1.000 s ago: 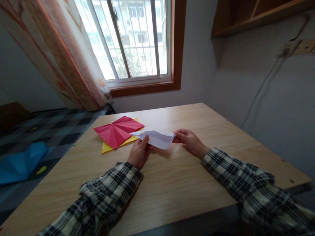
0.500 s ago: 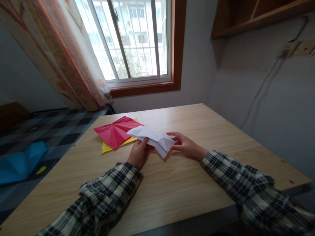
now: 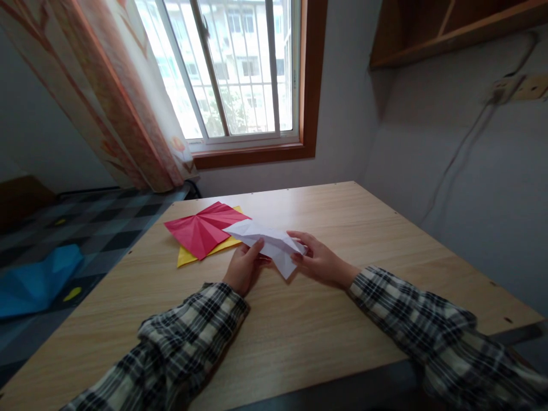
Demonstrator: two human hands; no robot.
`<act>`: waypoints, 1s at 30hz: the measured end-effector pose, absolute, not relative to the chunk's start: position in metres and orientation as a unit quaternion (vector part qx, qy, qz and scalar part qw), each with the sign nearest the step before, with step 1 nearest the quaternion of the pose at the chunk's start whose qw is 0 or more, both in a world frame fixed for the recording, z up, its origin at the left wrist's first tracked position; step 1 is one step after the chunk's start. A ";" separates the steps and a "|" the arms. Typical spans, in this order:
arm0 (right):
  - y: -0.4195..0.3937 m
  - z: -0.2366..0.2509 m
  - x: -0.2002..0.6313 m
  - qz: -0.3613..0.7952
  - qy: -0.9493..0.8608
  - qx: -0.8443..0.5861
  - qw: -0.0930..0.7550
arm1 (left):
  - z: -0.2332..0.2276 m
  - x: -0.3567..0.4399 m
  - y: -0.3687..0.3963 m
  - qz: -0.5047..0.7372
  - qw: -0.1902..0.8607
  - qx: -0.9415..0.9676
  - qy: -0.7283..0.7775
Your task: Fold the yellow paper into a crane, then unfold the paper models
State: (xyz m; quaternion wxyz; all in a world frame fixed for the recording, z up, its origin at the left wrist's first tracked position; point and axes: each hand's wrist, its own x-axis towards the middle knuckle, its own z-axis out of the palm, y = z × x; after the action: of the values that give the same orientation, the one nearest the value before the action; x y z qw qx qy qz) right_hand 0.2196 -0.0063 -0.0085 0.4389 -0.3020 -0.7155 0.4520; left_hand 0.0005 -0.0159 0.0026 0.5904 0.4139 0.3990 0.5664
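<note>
Between my hands is a folded sheet of white paper (image 3: 274,245), creased, with one pointed corner hanging toward me. My left hand (image 3: 245,265) grips its near left edge, thumb on top and the other fingers underneath, partly hidden. At the right end, my right hand (image 3: 319,257) pinches the paper between thumb and fingers. The white paper's left tip overlaps the view of a creased red sheet of paper (image 3: 201,231). Beneath the red sheet lies a yellow sheet of paper (image 3: 188,258), showing along its edges.
The papers are over a light wooden table (image 3: 342,342). A blue folded paper (image 3: 47,279) lies on a checked bed cover (image 3: 25,234) to the left. Behind the table are a window (image 3: 240,85) and a curtain (image 3: 128,114); a shelf (image 3: 449,40) hangs upper right.
My right hand has shifted slightly left, its thumb now over the white paper's right end. The left thumb has slid a little further onto the sheet, and the paper's fold looks flatter.
</note>
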 end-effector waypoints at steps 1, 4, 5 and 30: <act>-0.005 -0.007 0.220 0.451 -0.710 -0.305 0.447 | 0.003 0.001 -0.016 0.566 0.593 0.414 0.396; 0.000 -0.005 0.222 0.435 -0.707 -0.298 0.471 | 0.003 0.002 -0.017 0.569 0.595 0.411 0.391; 0.002 -0.006 0.222 0.433 -0.705 -0.297 0.476 | 0.003 0.002 -0.017 0.569 0.596 0.410 0.391; 0.025 -0.028 0.228 0.520 -0.528 -0.361 0.566 | -0.005 -0.001 -0.009 0.571 0.558 0.452 0.397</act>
State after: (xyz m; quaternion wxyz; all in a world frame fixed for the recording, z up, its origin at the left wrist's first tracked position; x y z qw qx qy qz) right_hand 0.2275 0.0252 -0.0284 0.5659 -0.3605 -0.5282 0.5203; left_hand -0.0012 -0.0089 -0.0052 0.5582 0.4524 0.3973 0.5708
